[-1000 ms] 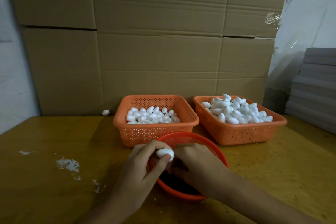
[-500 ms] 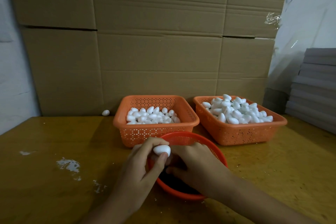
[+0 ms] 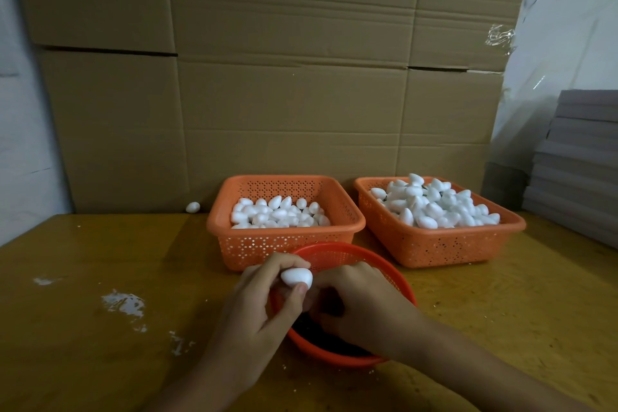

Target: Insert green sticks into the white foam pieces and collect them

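Head view: we note the left hand pinching one foam piece over the bowl's left rim, its long axis lying across, toward the right hand. That hand sits just beside, fingers curled over the bowl. Any stick is hidden, so we cannot tell its grip.

A single view is given, taken from head height over the wooden table and tilted forward and down. The left hand and right hand are caught close at the bottom; the cardboard boxes are faced squarely beyond.
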Demonstrator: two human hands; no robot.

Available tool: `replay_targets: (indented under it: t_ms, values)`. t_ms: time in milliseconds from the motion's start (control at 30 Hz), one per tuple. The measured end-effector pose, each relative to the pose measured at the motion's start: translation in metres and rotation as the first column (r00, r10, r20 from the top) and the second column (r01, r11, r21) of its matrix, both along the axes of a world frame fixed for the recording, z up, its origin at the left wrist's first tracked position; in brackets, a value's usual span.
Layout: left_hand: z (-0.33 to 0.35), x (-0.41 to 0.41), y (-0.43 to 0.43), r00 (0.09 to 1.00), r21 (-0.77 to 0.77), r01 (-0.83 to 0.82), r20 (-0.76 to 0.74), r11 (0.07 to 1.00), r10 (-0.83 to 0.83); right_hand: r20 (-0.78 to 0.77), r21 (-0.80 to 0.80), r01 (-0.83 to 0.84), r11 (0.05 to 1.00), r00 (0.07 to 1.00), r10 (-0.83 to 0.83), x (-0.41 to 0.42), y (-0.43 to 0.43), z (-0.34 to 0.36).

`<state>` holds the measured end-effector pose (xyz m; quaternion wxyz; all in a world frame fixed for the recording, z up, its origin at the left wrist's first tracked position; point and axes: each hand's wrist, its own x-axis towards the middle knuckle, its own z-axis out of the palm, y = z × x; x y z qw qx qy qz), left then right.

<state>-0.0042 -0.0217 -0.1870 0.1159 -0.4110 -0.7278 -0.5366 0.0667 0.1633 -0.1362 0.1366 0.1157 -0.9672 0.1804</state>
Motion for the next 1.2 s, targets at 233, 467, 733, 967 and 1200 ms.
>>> replay_targets:
  t_ms: [233, 467, 733, 967, 1200]
  values:
    - [0.0009, 0.0002, 0.0004, 1.0, 0.033, 0.009, 0.005, 0.999, -0.009, -0.089, -0.04, -0.005, 0.999, 0.996, 0.001, -0.0003, -0.0005, -0.0004]
    - [0.0038, 0.0025, 0.0006, 1.0, 0.05, 0.016, 0.001, 0.999, -0.016, -0.055, -0.003, -0.014, 1.0, 0.998, 0.013, -0.0009, 0.0013, -0.0007]
    - [0.0032, 0.0025, -0.0007, 1.0, 0.016, 0.014, 0.016, 1.0, -0.014, -0.004, 0.089, 0.011, 0.996, 1.0, -0.01, -0.0046, 0.0027, -0.0068]
    - [0.0023, 0.0018, -0.0001, 1.0, 0.009, 0.002, 0.031, 1.0, -0.002, -0.099, 0.082, 0.035, 0.996, 0.995, -0.027, -0.002, 0.0009, -0.0071]
    - [0.0028, 0.0019, 0.0005, 0.999, 0.015, 0.009, 0.053, 1.0, -0.01, -0.159, 0.075, 0.025, 0.997, 0.987, -0.013, 0.0021, -0.0022, -0.0029]
